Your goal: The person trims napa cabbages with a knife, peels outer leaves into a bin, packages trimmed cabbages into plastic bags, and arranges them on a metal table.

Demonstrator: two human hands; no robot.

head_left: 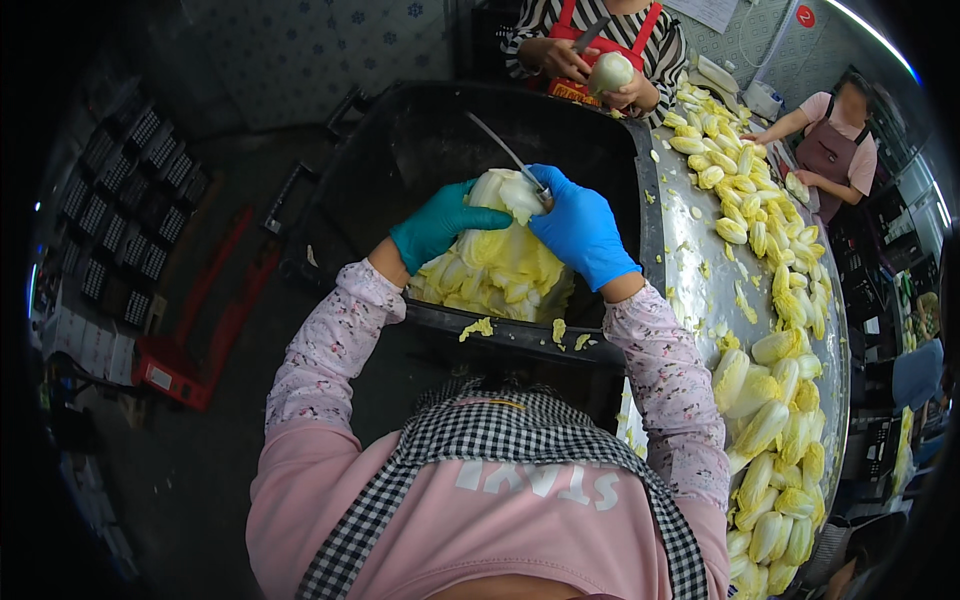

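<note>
My left hand (442, 225), in a green glove, grips a pale napa cabbage (493, 191) from its left side, the thumb across the front. A knife (506, 146) is held in my right hand (581, 226), which wears a blue glove. Its thin blade points up and to the left, away from my body, and most of the handle is hidden in the fist. The fingers of that hand also touch the cabbage's right side. Both hands are above a large black bin (517, 331), with yellow-green cabbage leaves (480, 281) beneath them.
Trimmed napa cabbages (769, 427) line the metal table (686, 225) on the right. Across the bin, a person (600, 45) holds a knife and a cabbage. Another person (836, 146) stands beyond the table. A red pallet jack (176, 371) and black crates (112, 225) are at left.
</note>
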